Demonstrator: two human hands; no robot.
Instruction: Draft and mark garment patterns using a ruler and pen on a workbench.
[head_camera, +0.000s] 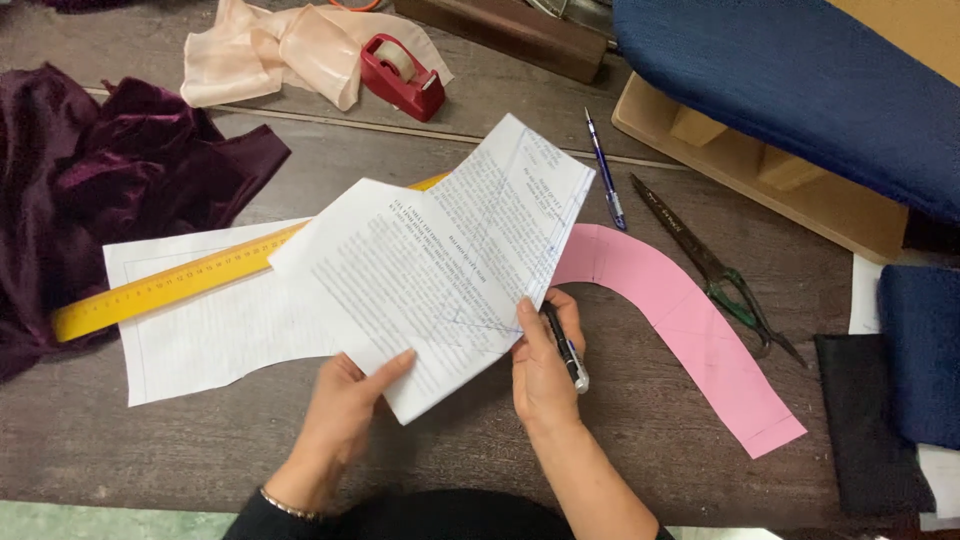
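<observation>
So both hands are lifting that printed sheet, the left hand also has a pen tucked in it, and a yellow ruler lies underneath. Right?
Not quite: the pen is tucked in the right hand, not the left hand. The head view shows it. Both hands do hold the printed sheet, and the yellow ruler lies underneath.

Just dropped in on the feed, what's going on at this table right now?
A person holds a printed paper sheet up off the dark wooden table with both hands. The left hand pinches its lower edge; the right hand grips the right edge while also holding a black pen. Beneath lie a yellow ruler on another white sheet and a curved pink paper piece. Scissors rest to the right.
</observation>
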